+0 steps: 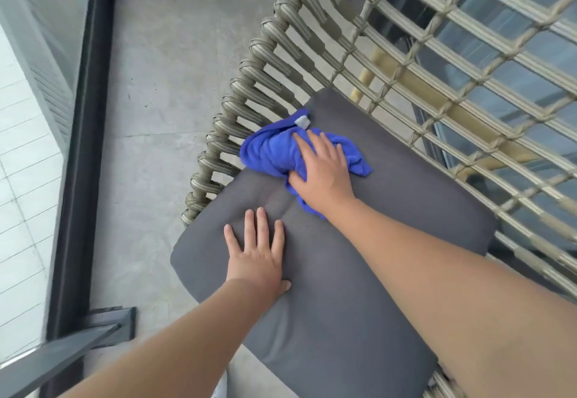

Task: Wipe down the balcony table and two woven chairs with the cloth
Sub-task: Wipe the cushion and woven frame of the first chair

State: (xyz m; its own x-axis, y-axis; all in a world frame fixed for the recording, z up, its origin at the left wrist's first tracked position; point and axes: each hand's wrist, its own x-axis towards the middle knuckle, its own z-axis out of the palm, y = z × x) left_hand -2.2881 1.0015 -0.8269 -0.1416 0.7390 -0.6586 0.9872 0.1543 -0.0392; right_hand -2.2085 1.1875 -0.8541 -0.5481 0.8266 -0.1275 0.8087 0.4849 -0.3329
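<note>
The right hand lies palm down on a bunched blue cloth, fingers spread and fairly straight over the top of it, the thumb tucked against its near edge, pressing the cloth into the seat rather than clenching it. A small grey tag sticks out of the cloth at its far end. The cloth sits on a dark grey cushion, toward the cushion's far left part, close beside the chair's side rail. The left hand rests flat on the same cushion, nearer the viewer and apart from the cloth, fingers straight and slightly fanned, holding nothing; it seems to steady the cushion. The cushion fills the seat of a woven chair, whose beige cord is wrapped around the frame on the left and crosses in an open lattice at the back and right. Beyond the chair lie pale floor tiles, and a dark railing base runs along the left edge. No table and no second chair are in view. The step in hand looks like wiping the seat of one chair. The next move likely calls for sweeping the cloth across the rest of the cushion, then working it along the woven rail and lattice.
</note>
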